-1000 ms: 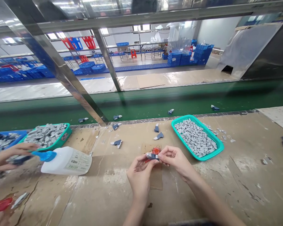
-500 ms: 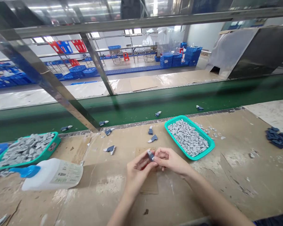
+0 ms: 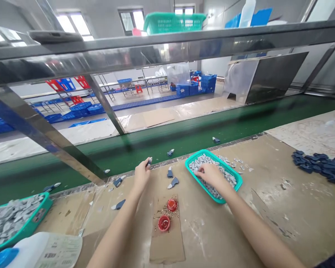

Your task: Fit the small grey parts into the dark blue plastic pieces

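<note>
My left hand [image 3: 142,173] reaches forward to the bench's far edge, fingers pinched on a small blue-and-grey assembled part [image 3: 149,160] beside the green conveyor belt [image 3: 184,137]. My right hand [image 3: 210,174] rests in the teal tray [image 3: 237,181], fingers curled down among several small grey pieces [image 3: 205,162]; what they hold is hidden. Two red caps [image 3: 167,214] sit on a cardboard scrap [image 3: 167,238] between my forearms. Loose assembled parts [image 3: 171,178] lie just ahead of the caps.
A white bottle with a blue cap [image 3: 41,251] lies at the lower left beside another teal tray of grey pieces [image 3: 13,219]. A heap of dark blue pieces [image 3: 321,165] is at the right. A steel shelf rail [image 3: 167,48] crosses overhead, carried on slanted posts [image 3: 44,141].
My hands, which were joined on a small part over the cardboard, have separated: the left carried the part to the belt's edge, the right went into the teal tray. The view tilted up.
</note>
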